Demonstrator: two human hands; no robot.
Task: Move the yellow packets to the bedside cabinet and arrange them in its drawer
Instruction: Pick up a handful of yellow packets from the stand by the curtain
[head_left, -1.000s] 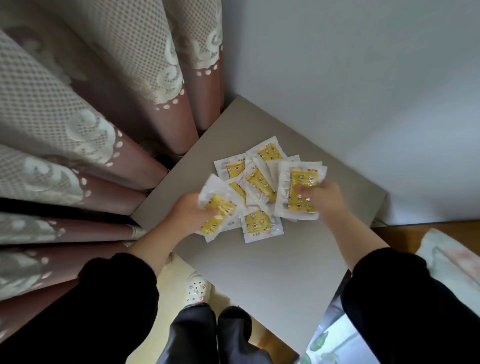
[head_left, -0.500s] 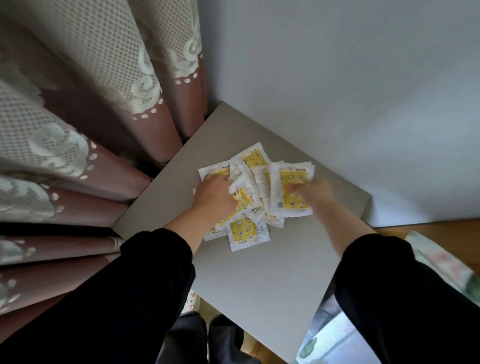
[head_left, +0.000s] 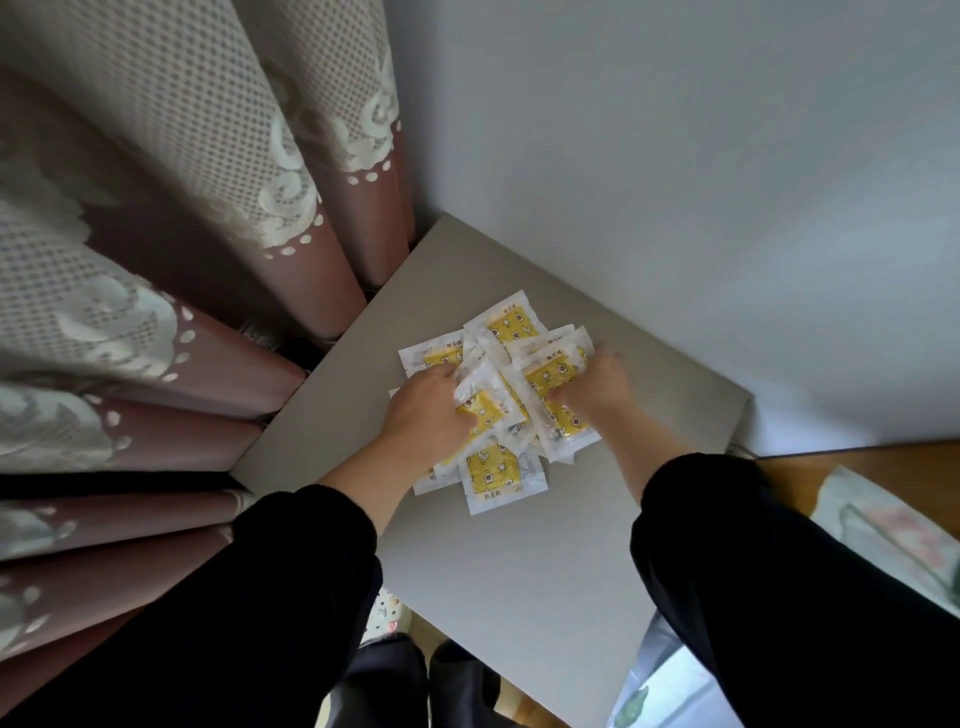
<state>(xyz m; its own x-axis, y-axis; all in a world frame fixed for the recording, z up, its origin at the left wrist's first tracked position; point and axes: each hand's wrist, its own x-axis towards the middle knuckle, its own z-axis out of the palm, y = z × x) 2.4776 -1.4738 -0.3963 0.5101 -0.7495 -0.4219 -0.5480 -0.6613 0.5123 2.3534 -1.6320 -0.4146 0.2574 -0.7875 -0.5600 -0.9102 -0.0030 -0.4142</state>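
Both hands, seen from the head camera, grasped the heap: left hand (head_left: 431, 410) clutched some yellow packets (head_left: 491, 470), right hand (head_left: 592, 387) pinched others, all lying on the bedside cabinet (head_left: 519, 561) top. Gathering seemed underway; next, the drawer, unseen, would need opening.

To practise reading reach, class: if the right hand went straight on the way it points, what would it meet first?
The right hand meets the yellow packets it grips on the cabinet top; past them, probably the left hand, though depth is unclear.
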